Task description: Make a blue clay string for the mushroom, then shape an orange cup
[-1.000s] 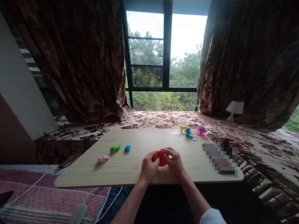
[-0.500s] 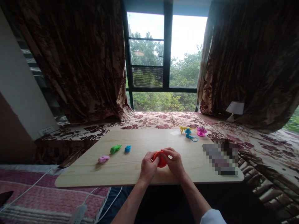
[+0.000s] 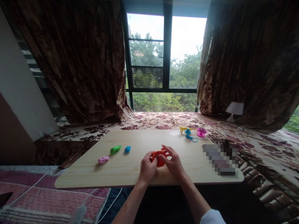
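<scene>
A round, flattened, bowl-like piece of orange-red modelling clay (image 3: 159,158) is held upright just above the near middle of the table. My left hand (image 3: 149,166) grips its left side, the thumb pressed against the face turned to me. On the opposite edge, my right hand (image 3: 172,161) has its thumb in front of the clay and its fingers by the upper right rim, some of them lifted and spread. To the left lie a green clay lump (image 3: 116,150), a small blue lump (image 3: 127,149) and a pink lump (image 3: 103,160).
The pale wooden table (image 3: 140,138) carries a yellow figure (image 3: 183,129), a blue mushroom-like piece (image 3: 187,133) and a magenta dotted piece (image 3: 201,132) at its far right. A pixelated object (image 3: 218,160) lies at the right edge. A white lamp (image 3: 234,109) stands beyond.
My right fingers have loosened and spread at the upper rim. The clay has shifted slightly left; my left hand keeps its grip. The other clay pieces have stayed put.
</scene>
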The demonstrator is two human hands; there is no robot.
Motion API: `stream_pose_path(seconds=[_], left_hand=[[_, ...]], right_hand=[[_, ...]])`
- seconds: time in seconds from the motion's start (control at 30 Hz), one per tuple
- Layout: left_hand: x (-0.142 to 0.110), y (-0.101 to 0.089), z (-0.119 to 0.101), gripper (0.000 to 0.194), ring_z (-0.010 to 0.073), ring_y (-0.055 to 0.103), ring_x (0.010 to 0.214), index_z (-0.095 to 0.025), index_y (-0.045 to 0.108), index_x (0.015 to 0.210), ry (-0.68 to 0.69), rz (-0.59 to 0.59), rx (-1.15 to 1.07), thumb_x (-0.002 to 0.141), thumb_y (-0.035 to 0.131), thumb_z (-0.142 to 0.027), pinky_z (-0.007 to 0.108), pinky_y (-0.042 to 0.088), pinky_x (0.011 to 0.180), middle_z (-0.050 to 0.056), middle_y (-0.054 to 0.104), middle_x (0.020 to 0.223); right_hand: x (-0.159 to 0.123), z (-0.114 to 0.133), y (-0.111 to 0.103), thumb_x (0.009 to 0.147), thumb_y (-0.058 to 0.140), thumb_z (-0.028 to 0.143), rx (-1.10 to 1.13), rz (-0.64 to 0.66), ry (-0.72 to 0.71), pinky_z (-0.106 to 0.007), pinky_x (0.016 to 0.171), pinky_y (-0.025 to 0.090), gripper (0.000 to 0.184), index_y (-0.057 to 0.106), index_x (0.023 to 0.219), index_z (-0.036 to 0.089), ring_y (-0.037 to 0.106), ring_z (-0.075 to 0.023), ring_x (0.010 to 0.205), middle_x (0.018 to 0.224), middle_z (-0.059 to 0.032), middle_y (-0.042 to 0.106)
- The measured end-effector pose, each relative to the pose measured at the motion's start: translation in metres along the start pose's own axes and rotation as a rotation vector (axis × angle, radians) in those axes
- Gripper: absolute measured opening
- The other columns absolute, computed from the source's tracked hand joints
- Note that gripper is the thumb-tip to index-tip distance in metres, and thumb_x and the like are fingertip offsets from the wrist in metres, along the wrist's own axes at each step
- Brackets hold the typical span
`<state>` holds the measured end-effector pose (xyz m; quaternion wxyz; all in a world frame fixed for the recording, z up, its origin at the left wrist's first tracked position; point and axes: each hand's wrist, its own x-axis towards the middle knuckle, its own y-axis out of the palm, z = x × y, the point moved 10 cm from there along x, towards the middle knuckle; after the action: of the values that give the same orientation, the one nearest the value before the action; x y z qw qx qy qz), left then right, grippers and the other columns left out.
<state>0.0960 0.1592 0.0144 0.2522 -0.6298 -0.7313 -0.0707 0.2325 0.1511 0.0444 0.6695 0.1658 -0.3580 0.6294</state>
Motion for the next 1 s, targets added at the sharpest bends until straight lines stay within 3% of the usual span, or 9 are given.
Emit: stream_pose_path(seconds=[0.07, 0.2, 0.43, 0.57, 1.0], left_hand=[[0.0002, 0.0003, 0.0008, 0.026, 0.0140, 0.061, 0.068, -0.019, 0.061, 0.097, -0.009, 0.003, -0.012, 0.077, 0.051, -0.031, 0.026, 0.050, 0.063, 0.004, 0.064, 0.086], [0.0003, 0.0006, -0.0014, 0.025, 0.0163, 0.060, 0.081, -0.020, 0.065, 0.094, 0.009, 0.008, -0.011, 0.076, 0.053, -0.032, 0.024, 0.049, 0.064, 0.004, 0.064, 0.089], [-0.0004, 0.0022, -0.0026, 0.023, 0.0156, 0.059, 0.078, -0.020, 0.066, 0.089, 0.019, 0.030, 0.010, 0.078, 0.051, -0.033, 0.023, 0.047, 0.060, 0.004, 0.061, 0.085], [-0.0007, 0.0020, -0.0028, 0.024, 0.0153, 0.058, 0.077, -0.020, 0.065, 0.090, 0.020, 0.028, 0.019, 0.079, 0.049, -0.033, 0.024, 0.047, 0.063, 0.003, 0.061, 0.085], [-0.0013, 0.0025, -0.0030, 0.021, 0.0153, 0.058, 0.074, -0.020, 0.066, 0.087, 0.032, 0.037, 0.055, 0.077, 0.050, -0.028, 0.026, 0.046, 0.069, 0.002, 0.062, 0.079]], right_hand=[[0.0000, -0.0005, -0.0002, 0.078, 0.059, 0.021, -0.002, -0.003, 0.005, -0.031, 0.072, 0.050, 0.026, 0.064, 0.103, 0.024, 0.058, -0.0178, 0.085, 0.095, -0.0047, 0.061], [-0.0009, -0.0019, -0.0008, 0.079, 0.057, 0.019, -0.011, -0.001, 0.007, -0.030, 0.072, 0.049, 0.015, 0.068, 0.089, 0.023, 0.058, -0.0169, 0.080, 0.086, -0.0038, 0.061], [-0.0013, -0.0041, -0.0010, 0.080, 0.056, 0.018, -0.023, -0.009, 0.009, -0.030, 0.073, 0.048, 0.015, 0.069, 0.086, 0.022, 0.058, -0.0170, 0.080, 0.083, -0.0032, 0.062], [-0.0009, -0.0039, -0.0004, 0.078, 0.059, 0.019, -0.019, -0.008, 0.006, -0.029, 0.072, 0.048, 0.020, 0.067, 0.096, 0.023, 0.058, -0.0163, 0.077, 0.084, -0.0029, 0.063], [-0.0012, -0.0022, -0.0031, 0.079, 0.059, 0.019, -0.038, -0.015, -0.019, -0.033, 0.079, 0.046, 0.021, 0.067, 0.096, 0.026, 0.055, -0.0190, 0.089, 0.092, -0.0037, 0.062]])
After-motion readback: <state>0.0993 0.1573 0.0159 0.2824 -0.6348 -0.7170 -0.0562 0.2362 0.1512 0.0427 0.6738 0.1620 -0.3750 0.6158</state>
